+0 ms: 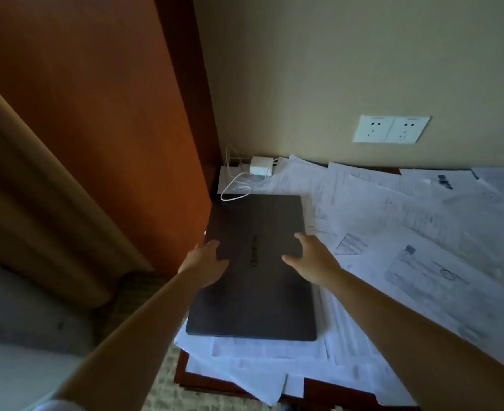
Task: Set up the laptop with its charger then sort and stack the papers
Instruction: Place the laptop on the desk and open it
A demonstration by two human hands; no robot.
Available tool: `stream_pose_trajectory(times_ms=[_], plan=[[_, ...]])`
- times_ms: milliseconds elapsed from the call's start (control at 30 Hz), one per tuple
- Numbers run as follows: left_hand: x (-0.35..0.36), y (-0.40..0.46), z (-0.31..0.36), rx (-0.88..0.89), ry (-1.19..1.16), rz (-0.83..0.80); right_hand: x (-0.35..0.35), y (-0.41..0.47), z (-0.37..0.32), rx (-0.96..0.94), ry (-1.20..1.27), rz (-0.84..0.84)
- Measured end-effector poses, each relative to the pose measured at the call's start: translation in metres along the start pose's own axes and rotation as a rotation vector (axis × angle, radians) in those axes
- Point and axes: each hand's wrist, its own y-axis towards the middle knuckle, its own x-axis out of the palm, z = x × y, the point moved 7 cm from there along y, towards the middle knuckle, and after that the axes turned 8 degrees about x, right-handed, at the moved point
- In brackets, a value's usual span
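Both hands, left hand (207, 264) and right hand (310, 259), rest flat and spread wide on the closed laptop (253, 271) mid-frame; lift it level so the papers (408, 232) beneath don't slide.

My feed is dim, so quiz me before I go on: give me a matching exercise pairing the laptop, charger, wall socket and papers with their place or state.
Column one:
1. laptop
2. charger
3. wall socket
4. papers

Column two:
A. nothing plugged in
B. white block in the back corner, cable looped beside it
C. closed, both hands on its lid
D. strewn over the desk, some under the laptop

Pairs: 1-C, 2-B, 3-A, 4-D.
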Motion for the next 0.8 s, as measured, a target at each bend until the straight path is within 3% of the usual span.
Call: stream_pose_trajectory(times_ms=[300, 600, 800], plan=[[0.017, 0.024, -0.022, -0.236, -0.236, 0.039, 0.018, 0.042, 0.024, 0.319, 0.185, 0.078], [0.018, 0.029, -0.036, -0.489, -0.502, 0.105, 0.024, 0.060, 0.034, 0.503, 0.394, 0.015], [0.020, 0.006, -0.026, -0.641, -0.382, 0.166, 0.017, 0.043, 0.037, 0.531, 0.515, 0.011]])
